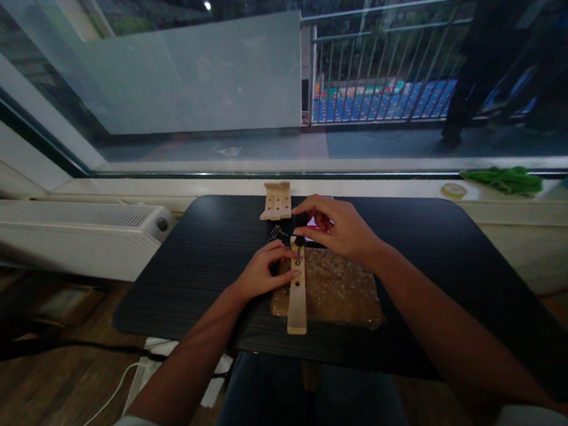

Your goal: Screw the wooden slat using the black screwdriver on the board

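A pale wooden strip (298, 305) with holes lies along the left edge of a brown particle board (339, 289) on the dark table (198, 265). My left hand (263, 272) rests on the strip's upper end, fingers curled and pressing it down. My right hand (339, 226) is above the strip's far end, fingers pinched around a small dark tool (299, 240) that points down at the strip. Several small metal screws (276, 231) lie just beyond my left hand. A second wooden piece (277, 201) with holes sits at the table's far edge.
A window ledge runs behind the table, with a green cloth (505, 179) and a tape roll (453, 190) at the right. A white radiator (61, 232) stands at the left. White cables (149, 361) lie on the wooden floor below. People stand outside the glass.
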Demonstrator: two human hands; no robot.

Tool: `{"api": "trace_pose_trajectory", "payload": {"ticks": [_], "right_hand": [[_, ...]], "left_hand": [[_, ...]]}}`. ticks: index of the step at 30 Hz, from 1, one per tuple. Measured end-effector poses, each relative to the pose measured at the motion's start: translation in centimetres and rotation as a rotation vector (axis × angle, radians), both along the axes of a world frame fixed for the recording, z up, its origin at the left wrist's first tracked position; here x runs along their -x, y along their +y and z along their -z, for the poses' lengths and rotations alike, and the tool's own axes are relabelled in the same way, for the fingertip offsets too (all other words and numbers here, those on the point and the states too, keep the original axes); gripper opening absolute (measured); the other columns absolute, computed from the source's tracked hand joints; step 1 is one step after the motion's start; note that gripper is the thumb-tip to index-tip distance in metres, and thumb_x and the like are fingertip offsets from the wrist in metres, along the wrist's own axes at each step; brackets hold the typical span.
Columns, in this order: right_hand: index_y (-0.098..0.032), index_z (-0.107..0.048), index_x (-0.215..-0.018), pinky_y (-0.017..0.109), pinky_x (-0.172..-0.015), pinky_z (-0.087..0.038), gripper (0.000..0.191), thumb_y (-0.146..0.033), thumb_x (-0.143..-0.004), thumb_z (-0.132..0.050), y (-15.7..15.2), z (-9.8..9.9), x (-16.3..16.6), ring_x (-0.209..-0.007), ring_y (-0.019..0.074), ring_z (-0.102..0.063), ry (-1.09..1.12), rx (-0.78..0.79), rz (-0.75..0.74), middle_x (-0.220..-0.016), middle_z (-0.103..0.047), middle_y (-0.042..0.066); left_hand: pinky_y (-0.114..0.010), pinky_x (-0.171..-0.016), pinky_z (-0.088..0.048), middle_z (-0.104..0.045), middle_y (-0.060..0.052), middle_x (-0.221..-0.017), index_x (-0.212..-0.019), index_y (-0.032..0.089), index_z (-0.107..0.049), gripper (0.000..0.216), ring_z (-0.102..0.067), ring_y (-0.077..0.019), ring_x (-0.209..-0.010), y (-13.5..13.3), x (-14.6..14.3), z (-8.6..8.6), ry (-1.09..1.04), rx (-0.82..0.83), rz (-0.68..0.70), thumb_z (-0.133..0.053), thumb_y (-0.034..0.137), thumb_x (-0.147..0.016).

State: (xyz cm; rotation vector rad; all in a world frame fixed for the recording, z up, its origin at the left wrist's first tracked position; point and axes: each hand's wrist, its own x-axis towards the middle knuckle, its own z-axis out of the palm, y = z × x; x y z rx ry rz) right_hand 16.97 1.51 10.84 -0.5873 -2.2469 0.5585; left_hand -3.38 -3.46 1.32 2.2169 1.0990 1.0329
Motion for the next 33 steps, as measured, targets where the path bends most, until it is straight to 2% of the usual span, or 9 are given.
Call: {"api": "trace_pose_trajectory", "payload": {"ticks": [7,20,26,30,33], "right_hand": [[-0.013,-0.064,-0.109,0.023,-0.058,-0.039,0.026,-0.023,-0.085,-0.061,0.08,-0.17,-0.42,-0.058,0.0068,-0.046,0.008,-0.06,-0.095,-0.082,-0.063,0.002],[-0.014,-0.064,-0.108,0.021,-0.057,-0.04,0.024,-0.017,-0.085,-0.061,0.48,-0.12,-0.28,-0.062,0.0075,-0.05,0.052,0.072,-0.177,-0.084,-0.063,0.002],[-0.014,-0.057,-0.114,0.024,-0.061,-0.044,0.027,-0.014,-0.087,-0.055,0.08,-0.15,-0.34,-0.065,0.0086,-0.052,0.03,0.165,-0.178,-0.092,-0.065,0.004],[-0.015,-0.051,-0.107,0.023,-0.061,-0.045,0.019,-0.013,-0.088,-0.051,0.05,0.08,-0.05,-0.067,0.0067,-0.054,0.094,0.296,-0.28,-0.11,-0.066,0.009],[-0.016,-0.047,-0.105,0.022,-0.058,-0.045,0.018,-0.012,-0.088,-0.05,0.13,0.31,0.11,-0.071,0.0066,-0.057,0.13,0.365,-0.331,-0.113,-0.067,0.011]], "left_hand": [[-0.027,-0.068,-0.046,-0.055,-0.004,-0.085,-0.096,0.014,-0.069,0.025,-0.055,-0.016,-0.077,-0.02,-0.06,-0.14,0.005,0.001,-0.007,-0.07,0.032,-0.079],[-0.029,-0.073,-0.047,-0.056,-0.005,-0.088,-0.097,0.015,-0.069,0.024,-0.056,-0.0161,-0.08,0.03,-0.05,0.01,0.001,-0.001,-0.002,-0.069,0.032,-0.08],[-0.028,-0.071,-0.047,-0.056,-0.004,-0.087,-0.098,0.016,-0.068,0.024,-0.055,-0.0154,-0.078,0.02,-0.06,-0.02,0.001,-0.013,0.002,-0.069,0.031,-0.08],[-0.03,-0.074,-0.048,-0.057,-0.005,-0.089,-0.097,0.014,-0.068,0.024,-0.057,-0.0173,-0.082,0.03,-0.08,-0.05,-0.006,-0.009,0.006,-0.069,0.031,-0.079],[-0.031,-0.075,-0.048,-0.058,-0.006,-0.091,-0.097,0.014,-0.068,0.025,-0.058,-0.018,-0.084,0.03,-0.09,-0.07,-0.005,0.002,0.003,-0.069,0.03,-0.079]]}}
